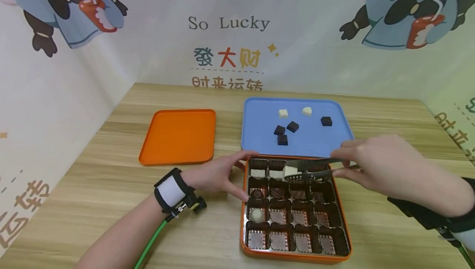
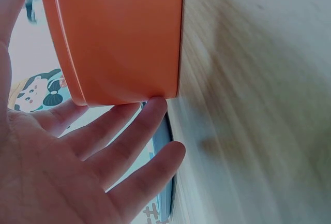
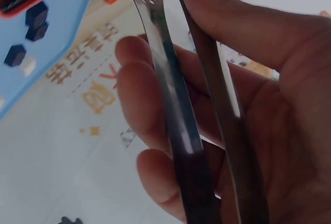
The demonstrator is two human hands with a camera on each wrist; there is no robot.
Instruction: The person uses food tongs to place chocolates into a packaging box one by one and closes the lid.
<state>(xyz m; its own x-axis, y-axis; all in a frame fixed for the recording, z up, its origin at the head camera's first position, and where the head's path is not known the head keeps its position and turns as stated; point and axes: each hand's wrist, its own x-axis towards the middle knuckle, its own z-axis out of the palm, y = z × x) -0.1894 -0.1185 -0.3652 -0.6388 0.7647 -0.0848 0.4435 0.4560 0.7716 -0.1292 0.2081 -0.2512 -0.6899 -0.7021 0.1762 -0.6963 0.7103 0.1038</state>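
My right hand (image 1: 389,170) grips metal tongs (image 1: 315,175). Pinched in their perforated tips is a white chocolate (image 1: 290,172), over the far row of an orange box (image 1: 297,257) with a brown divided insert. In the right wrist view, fingers and thumb wrap the tong arms (image 3: 178,100). My left hand (image 1: 219,174) rests against the box's far left corner, thumb at the left rim. Its fingers (image 2: 126,138) spread fairly straight along the orange wall in the left wrist view. Two white pieces (image 1: 257,173) lie in the far row; brown chocolates (image 1: 277,193) sit in the second; a pale round one (image 1: 256,214) is in the third.
Behind the box, a blue tray (image 1: 259,116) carries several dark chocolates (image 1: 293,127) and two white ones (image 1: 283,113). A flat orange tray (image 1: 178,137) lies to the left. A printed curtain (image 1: 159,50) stands behind the wooden table (image 1: 111,166).
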